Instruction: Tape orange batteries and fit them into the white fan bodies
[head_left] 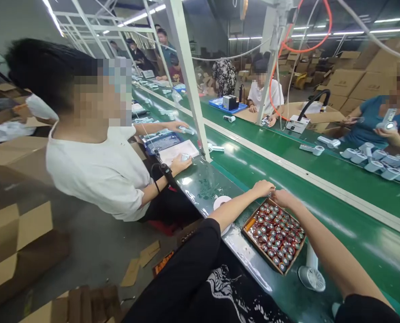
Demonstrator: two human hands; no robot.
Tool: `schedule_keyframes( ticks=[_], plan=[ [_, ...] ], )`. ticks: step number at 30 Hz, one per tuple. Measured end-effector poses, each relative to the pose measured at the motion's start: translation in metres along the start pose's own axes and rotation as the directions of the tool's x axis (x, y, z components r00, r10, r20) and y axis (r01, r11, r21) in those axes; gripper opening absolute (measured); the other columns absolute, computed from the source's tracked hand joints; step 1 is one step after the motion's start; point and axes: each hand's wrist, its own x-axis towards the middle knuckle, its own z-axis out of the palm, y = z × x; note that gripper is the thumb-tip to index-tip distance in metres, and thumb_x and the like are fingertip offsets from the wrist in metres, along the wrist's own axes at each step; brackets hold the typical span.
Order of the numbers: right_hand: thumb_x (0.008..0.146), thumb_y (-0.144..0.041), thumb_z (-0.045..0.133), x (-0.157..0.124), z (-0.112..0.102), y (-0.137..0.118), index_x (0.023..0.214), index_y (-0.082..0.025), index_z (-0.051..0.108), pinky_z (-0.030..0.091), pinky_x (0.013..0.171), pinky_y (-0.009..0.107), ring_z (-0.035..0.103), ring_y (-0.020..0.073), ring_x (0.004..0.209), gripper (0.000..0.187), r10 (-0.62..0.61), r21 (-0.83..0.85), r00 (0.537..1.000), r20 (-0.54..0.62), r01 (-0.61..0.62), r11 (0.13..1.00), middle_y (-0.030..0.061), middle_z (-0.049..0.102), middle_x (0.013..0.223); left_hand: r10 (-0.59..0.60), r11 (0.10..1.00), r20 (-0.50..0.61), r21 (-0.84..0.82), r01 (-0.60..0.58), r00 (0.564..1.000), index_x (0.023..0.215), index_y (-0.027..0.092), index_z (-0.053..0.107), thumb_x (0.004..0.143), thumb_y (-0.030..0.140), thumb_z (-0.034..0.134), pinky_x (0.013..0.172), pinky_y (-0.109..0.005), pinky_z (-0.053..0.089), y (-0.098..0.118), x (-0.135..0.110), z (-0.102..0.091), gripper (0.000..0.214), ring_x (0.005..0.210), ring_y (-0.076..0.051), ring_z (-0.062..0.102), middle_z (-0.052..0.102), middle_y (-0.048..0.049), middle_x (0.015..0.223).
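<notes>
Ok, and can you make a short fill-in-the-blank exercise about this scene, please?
The left hand and right hand are at a corner of a tray made of ____. The cylinders in it are mostly ____. The belt under the tray is ____. The co-worker beside the belt wears a shirt that is ____.

Missing words: cardboard, red, green, white.

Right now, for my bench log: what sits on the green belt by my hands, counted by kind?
Brown cardboard tray of red cylinders: 1
White round roll, partly hidden: 1
White ribbed round grille: 1
Total: 3
</notes>
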Motion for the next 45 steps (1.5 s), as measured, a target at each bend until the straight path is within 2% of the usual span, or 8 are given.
schedule_keyframes(
  ticks=[6,12,17,23,30,33,38,45],
  plan=[
    [0.107,-0.027,0.049,-0.028,-0.001,0.008,0.111,-0.013,0.08,0.057,0.086,0.039,0.079,0.0361,0.102,0.034,0.016,-0.057,1.0,-0.027,-0.018,0.998,0.024,0.08,0.108,-0.028,0.998,-0.001,-0.052,0.028,1.0,0.117,0.017,0.073,0.107,0.043,0.064,0.106,-0.048,0.058,0.002,0.005,0.002,0.029,0.116,-0.024,0.069,0.072,-0.0096,0.124],
    [0.112,-0.035,0.046,-0.058,0.01,0.023,0.142,-0.022,0.062,0.054,0.081,0.032,0.079,0.0312,0.103,0.037,0.095,0.014,0.987,-0.13,-0.094,0.995,0.0132,0.082,0.11,-0.018,0.999,-0.001,-0.027,0.017,1.0,0.117,0.017,0.072,0.107,0.042,0.065,0.102,-0.047,0.06,0.01,0.005,0.004,0.028,0.112,-0.023,0.071,0.073,-0.0093,0.121],
    [0.112,-0.032,0.047,-0.049,0.024,0.025,0.127,-0.024,0.073,0.054,0.083,0.032,0.079,0.0295,0.102,0.031,0.098,0.066,0.987,-0.13,-0.09,0.994,0.0112,0.081,0.105,0.027,1.0,0.019,-0.003,-0.027,0.999,0.117,0.016,0.072,0.107,0.041,0.065,0.101,-0.046,0.061,0.013,0.006,0.005,0.028,0.11,-0.023,0.071,0.073,-0.0089,0.119],
    [0.103,-0.027,0.062,-0.033,0.021,0.024,0.115,-0.022,0.08,0.056,0.087,0.033,0.078,0.0308,0.106,0.023,0.091,0.056,0.99,-0.109,-0.086,0.995,0.0142,0.081,0.108,0.059,0.998,0.039,-0.003,-0.059,0.997,0.12,0.017,0.072,0.107,0.043,0.065,0.101,-0.046,0.061,0.015,0.009,0.004,0.03,0.111,-0.023,0.071,0.073,-0.009,0.12],
    [0.106,-0.028,0.052,-0.045,0.01,0.047,0.115,-0.023,0.08,0.056,0.087,0.031,0.079,0.0285,0.104,0.03,0.173,0.096,0.958,-0.227,-0.155,0.983,0.0133,0.082,0.113,0.101,0.995,0.0,0.01,-0.101,0.995,0.122,0.017,0.071,0.106,0.042,0.066,0.109,-0.05,0.056,0.033,0.043,-0.01,0.03,0.121,-0.025,0.067,0.07,-0.0108,0.131],
    [0.107,-0.033,0.044,-0.049,0.022,0.065,0.119,-0.023,0.078,0.057,0.082,0.03,0.08,0.028,0.1,0.038,0.203,0.155,0.939,-0.279,-0.165,0.974,0.011,0.083,0.111,0.093,0.996,0.02,-0.017,-0.092,0.995,0.123,0.017,0.072,0.106,0.043,0.066,0.108,-0.05,0.056,0.034,0.059,-0.009,0.032,0.121,-0.025,0.068,0.071,-0.0108,0.131],
    [0.103,-0.041,0.043,-0.051,0.058,0.096,0.119,-0.02,0.076,0.058,0.076,0.033,0.08,0.0277,0.087,0.042,0.268,0.44,0.877,-0.398,-0.074,0.895,0.0096,0.084,0.102,0.09,0.995,0.055,-0.052,-0.087,0.994,0.13,0.02,0.072,0.11,0.042,0.059,0.111,-0.049,0.054,0.028,0.078,0.004,0.033,0.127,-0.026,0.067,0.071,-0.0103,0.137],
    [0.111,-0.03,0.035,-0.03,0.057,0.094,0.129,-0.014,0.07,0.057,0.085,0.035,0.079,0.0307,0.102,0.042,0.131,0.169,0.973,-0.19,-0.099,0.981,0.0167,0.08,0.116,0.101,0.995,0.071,-0.035,-0.098,0.992,0.127,0.022,0.076,0.109,0.039,0.057,0.108,-0.048,0.053,0.034,0.086,0.01,0.031,0.125,-0.026,0.068,0.073,-0.01,0.135]
  ],
)
